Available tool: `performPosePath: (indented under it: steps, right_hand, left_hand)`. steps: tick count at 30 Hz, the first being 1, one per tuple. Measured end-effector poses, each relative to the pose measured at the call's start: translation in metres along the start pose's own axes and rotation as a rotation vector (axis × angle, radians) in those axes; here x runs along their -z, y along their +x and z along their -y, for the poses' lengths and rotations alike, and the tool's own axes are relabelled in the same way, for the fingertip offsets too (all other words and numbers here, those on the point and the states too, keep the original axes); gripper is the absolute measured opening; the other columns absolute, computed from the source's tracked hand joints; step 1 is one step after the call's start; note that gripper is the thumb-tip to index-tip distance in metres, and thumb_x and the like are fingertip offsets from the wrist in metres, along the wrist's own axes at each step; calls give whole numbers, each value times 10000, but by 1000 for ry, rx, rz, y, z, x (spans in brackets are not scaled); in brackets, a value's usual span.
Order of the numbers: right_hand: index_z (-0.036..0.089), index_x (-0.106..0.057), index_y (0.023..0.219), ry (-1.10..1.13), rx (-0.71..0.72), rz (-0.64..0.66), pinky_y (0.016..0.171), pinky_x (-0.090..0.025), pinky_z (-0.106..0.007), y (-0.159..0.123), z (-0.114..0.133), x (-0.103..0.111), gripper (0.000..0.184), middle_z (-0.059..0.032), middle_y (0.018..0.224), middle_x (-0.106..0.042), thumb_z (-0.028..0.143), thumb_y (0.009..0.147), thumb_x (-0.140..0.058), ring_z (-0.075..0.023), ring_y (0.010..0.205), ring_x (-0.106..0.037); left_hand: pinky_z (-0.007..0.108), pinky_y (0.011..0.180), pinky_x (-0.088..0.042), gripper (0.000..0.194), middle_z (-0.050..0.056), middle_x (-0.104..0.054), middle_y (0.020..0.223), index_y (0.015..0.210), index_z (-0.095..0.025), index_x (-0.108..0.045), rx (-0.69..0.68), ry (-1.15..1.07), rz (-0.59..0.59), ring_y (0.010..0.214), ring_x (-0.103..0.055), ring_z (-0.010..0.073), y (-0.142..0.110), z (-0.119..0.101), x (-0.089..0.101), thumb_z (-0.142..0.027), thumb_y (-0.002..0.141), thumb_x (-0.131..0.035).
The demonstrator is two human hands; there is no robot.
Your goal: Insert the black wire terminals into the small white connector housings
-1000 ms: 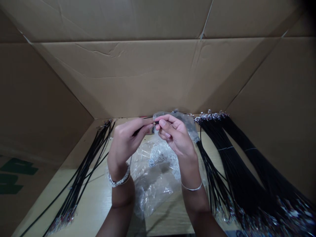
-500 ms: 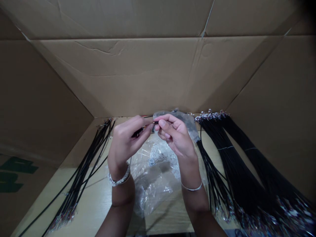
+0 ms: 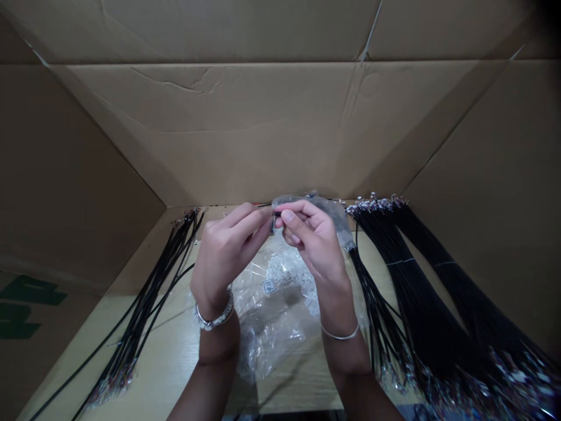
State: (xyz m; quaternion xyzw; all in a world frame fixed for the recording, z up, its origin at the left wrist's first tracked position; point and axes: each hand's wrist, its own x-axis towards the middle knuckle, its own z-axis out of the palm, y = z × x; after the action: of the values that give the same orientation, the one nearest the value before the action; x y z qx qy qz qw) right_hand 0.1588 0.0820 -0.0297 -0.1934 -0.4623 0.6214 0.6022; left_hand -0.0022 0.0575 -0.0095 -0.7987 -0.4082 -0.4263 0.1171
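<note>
Above the plastic bag, both my hands meet at the fingertips. My right hand (image 3: 313,240) pinches a short black cable end (image 3: 277,214) between thumb and index finger. From the other side my left hand (image 3: 234,248) has its thumb and fingers pressed together at the tip of that end; the fine detail there is too small and covered to make out. A black cable (image 3: 186,272) runs out to the left from behind my left wrist. Below lies a clear plastic bag (image 3: 272,333) with many small white connectors (image 3: 289,272) inside and a handwritten label (image 3: 269,286).
Black cables (image 3: 149,298) with bare coloured wire ends lie on the left. Thick tied bundles of black cables (image 3: 421,292) with white-tipped ends fill the right side. A greyish plastic bag (image 3: 337,219) sits behind my right hand. Cardboard walls (image 3: 245,134) enclose the table (image 3: 175,345).
My left hand has rolled over, its fingers rising and closing in towards the right fingertips, hiding the black cable part seen in its palm before. My right hand keeps its pinch.
</note>
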Motion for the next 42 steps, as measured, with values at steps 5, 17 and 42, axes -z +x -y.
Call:
performPosePath:
  steps: [5, 17, 42]
  right_hand:
    - [222, -759, 973, -239, 97, -42, 521, -356, -255, -3, 2, 2, 86, 6, 778, -703, 298, 936, -741, -78, 573, -495]
    - [211, -660, 866, -736, 264, -119, 606, -374, -281, -11, 11, 7, 200, 34, 709, -576, 362, 996, -638, -114, 643, -486]
    - [218, -686, 950, -123, 114, 91, 419, -223, -232, 3, -2, 12, 181, 52, 643, -561, 396, 980, -681, -60, 465, -329]
  left_hand:
    - [224, 654, -455, 130, 19, -723, 953, 1084, -186, -705, 7, 30, 45, 776, -659, 94, 0, 1, -1, -205, 1034, -586]
    - [209, 662, -456, 95, -13, -699, 842, 1030, -180, -704, -62, -14, -2, 731, -630, 76, 2, 2, -8, -168, 1018, -611]
    - [200, 707, -527, 99, -5, -768, 906, 987, -180, -709, -19, -112, -136, 798, -717, 88, 2, -11, -5, -95, 937, -709]
